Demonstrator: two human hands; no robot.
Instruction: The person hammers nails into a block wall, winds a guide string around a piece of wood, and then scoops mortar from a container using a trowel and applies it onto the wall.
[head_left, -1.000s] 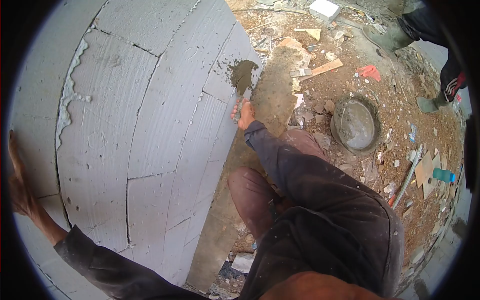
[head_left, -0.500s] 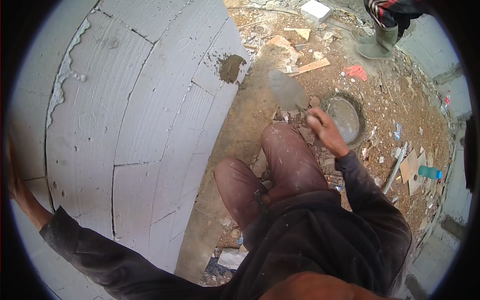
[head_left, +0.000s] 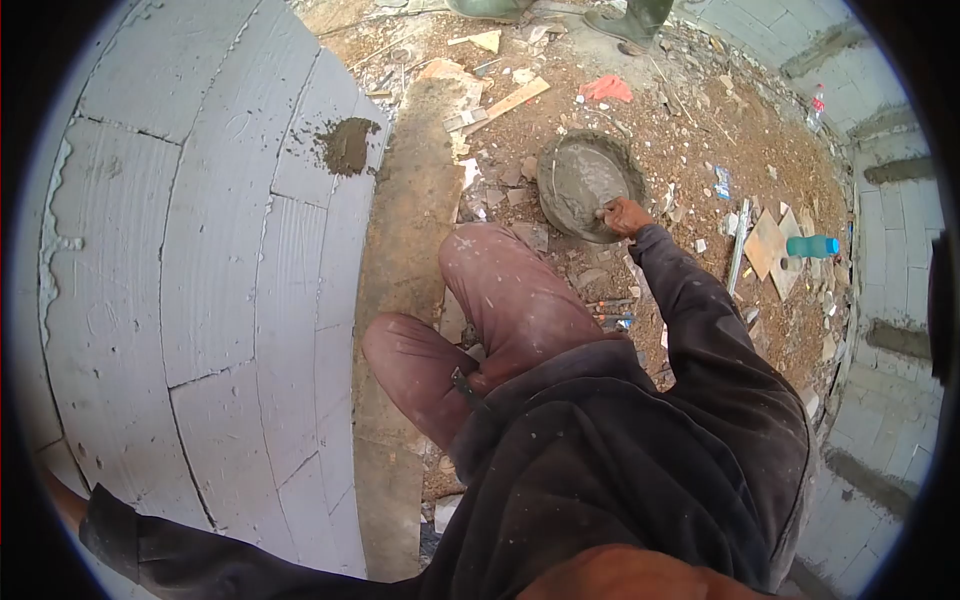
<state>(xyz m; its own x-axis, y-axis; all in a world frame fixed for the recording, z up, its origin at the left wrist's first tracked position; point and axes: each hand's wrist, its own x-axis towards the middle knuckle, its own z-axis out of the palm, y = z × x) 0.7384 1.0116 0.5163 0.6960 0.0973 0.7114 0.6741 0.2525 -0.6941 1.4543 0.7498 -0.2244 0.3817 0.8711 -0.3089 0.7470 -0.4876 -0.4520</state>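
Note:
My right hand (head_left: 626, 217) is closed around the handle of a trowel at the near right rim of a round tub (head_left: 548, 205) of wet grey mortar (head_left: 590, 172). The trowel's blade cannot be made out against the mortar. Out at the far left, only the wrist part of my left hand (head_left: 64, 500) shows beside the wall of pale grey blocks (head_left: 215, 290). Its fingers are lost in the dark edge of the view. A dark mortar patch (head_left: 347, 146) sticks to the upper part of that wall.
A person's rubber boots (head_left: 640, 25) stand at the top. Rubble, a wooden strip (head_left: 510, 105), a red scrap (head_left: 606, 88) and board pieces (head_left: 775, 250) litter the ground. A teal bottle (head_left: 810, 246) lies at right, near another block wall (head_left: 885, 240).
My right hand has moved down to the tub with the trowel, whose mortar-coated blade was in plain sight before. The view has swung right, and the other person's boots have shifted.

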